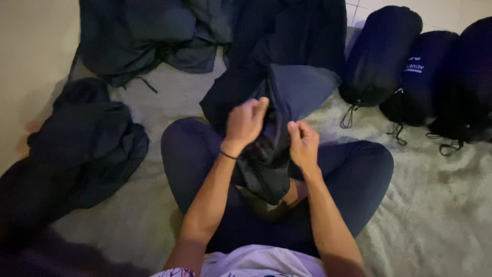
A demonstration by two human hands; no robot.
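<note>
The left hand [246,122] and the right hand [303,143] each had a closed grip on the edge of a dark bag [271,154] resting on the person's lap, above the crossed legs. The hands seemed to be in the step of pulling the bag around a dark sleeping bag [302,87] lying on the carpet [435,205]. Three packed bags [382,51] stood near on the right.

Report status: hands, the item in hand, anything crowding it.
Left hand and right hand both grip the dark sack over the lap. Packed stuff bags right, loose dark fabric left; neither blocks.
</note>
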